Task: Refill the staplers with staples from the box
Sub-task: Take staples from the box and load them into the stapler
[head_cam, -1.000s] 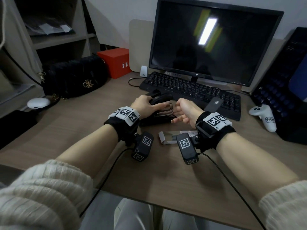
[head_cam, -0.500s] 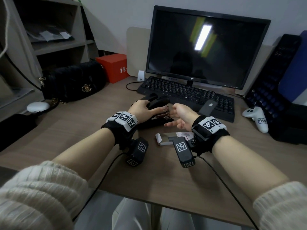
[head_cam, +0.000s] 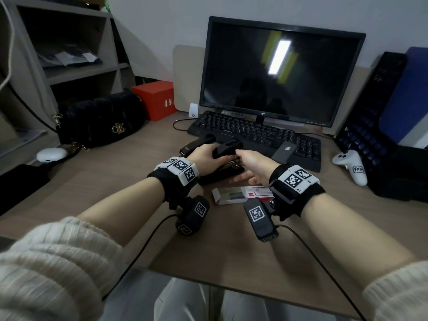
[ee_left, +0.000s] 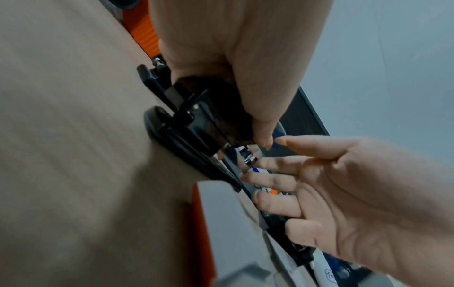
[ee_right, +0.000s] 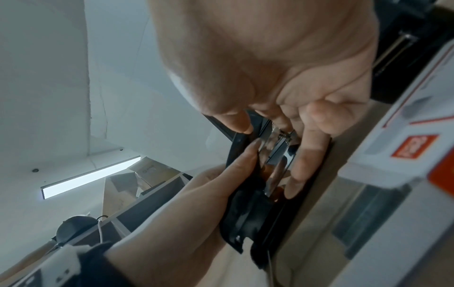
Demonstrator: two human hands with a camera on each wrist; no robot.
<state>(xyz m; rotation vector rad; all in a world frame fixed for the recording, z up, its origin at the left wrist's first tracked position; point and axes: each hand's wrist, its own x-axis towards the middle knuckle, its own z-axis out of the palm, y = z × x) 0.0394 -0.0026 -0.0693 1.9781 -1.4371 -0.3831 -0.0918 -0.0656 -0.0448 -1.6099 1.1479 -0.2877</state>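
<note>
A black stapler (head_cam: 228, 148) lies on the desk in front of the keyboard with its top cover lifted. My left hand (head_cam: 214, 156) grips that cover (ee_left: 209, 120) and holds it up. My right hand (head_cam: 245, 169) reaches in from the right. Its mostly straight fingers (ee_left: 272, 180) touch the front end of the shiny metal magazine (ee_right: 276, 155), and its thumb lies near the cover's tip. Whether staples sit in the magazine is hidden. A second black stapler (head_cam: 198, 143) lies just behind my left hand. The open white and red staple box (head_cam: 240, 194) lies on the desk below my right hand.
A keyboard (head_cam: 254, 135) and dark monitor (head_cam: 278, 70) stand behind the staplers. A phone (head_cam: 284, 152) leans on the keyboard. A white controller (head_cam: 352, 166) lies at the right. A black handbag (head_cam: 102, 122), a red box (head_cam: 157, 99) and a white mouse (head_cam: 51, 155) are at the left.
The head view has tilted and shifted a little. Both hands stay at the open stapler; my right hand's fingers have edged closer to the magazine's front.
</note>
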